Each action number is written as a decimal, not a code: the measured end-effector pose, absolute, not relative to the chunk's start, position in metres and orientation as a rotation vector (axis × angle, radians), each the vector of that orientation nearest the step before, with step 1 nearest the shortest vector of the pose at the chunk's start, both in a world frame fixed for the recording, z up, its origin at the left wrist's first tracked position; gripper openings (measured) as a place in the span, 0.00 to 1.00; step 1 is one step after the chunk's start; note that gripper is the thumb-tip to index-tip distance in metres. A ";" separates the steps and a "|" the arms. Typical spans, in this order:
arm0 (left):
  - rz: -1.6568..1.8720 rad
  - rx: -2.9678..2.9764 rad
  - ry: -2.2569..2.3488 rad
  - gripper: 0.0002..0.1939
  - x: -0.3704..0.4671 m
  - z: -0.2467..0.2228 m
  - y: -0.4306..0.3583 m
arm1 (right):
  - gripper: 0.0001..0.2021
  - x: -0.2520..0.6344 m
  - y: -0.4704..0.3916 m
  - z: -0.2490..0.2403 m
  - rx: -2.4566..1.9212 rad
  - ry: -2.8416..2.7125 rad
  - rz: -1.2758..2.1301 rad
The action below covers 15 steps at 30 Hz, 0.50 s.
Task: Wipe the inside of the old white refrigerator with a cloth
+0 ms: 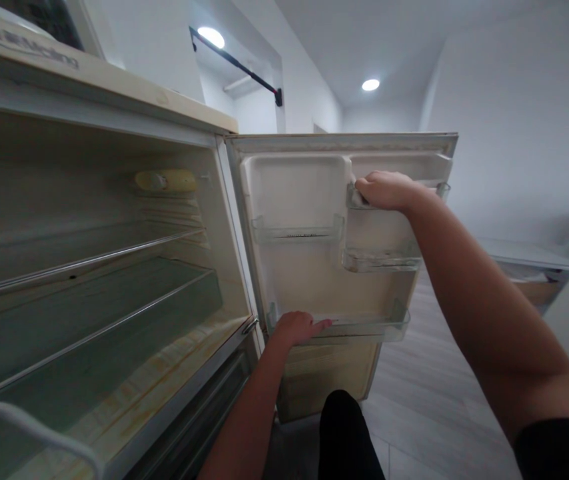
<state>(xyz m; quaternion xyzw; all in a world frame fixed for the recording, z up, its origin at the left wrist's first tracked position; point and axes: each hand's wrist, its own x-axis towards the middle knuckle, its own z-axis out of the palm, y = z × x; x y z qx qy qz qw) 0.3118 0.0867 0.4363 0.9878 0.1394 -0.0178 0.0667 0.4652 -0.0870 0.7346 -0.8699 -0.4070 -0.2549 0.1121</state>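
An opened fridge door (pixel 292 190) with clear shelves on its inner side fills the middle. My right hand (pixel 384 190) is at the upper right door shelf, its fingers curled over the left end; what they hold, if anything, is hidden. Lower down, my left hand (pixel 300 329) is at the left part of the bottom door shelf (pixel 359 332), index finger stretched out along its edge. Whether that hand grips the shelf is unclear. To the left, the fridge interior (pixel 89 173) shows glass shelves and stained surfaces.
A white cable or tube (pixel 39 433) curves at the lower left. My black-clad knee (pixel 347 433) is below the door. At the right are a low white table (pixel 524 253) and a grey floor (pixel 429 373). A dark rod (pixel 237 63) spans an opening behind.
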 end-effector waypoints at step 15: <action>-0.035 2.975 0.433 0.51 0.309 0.440 0.084 | 0.33 0.461 -0.088 0.733 -2.595 -1.150 -0.745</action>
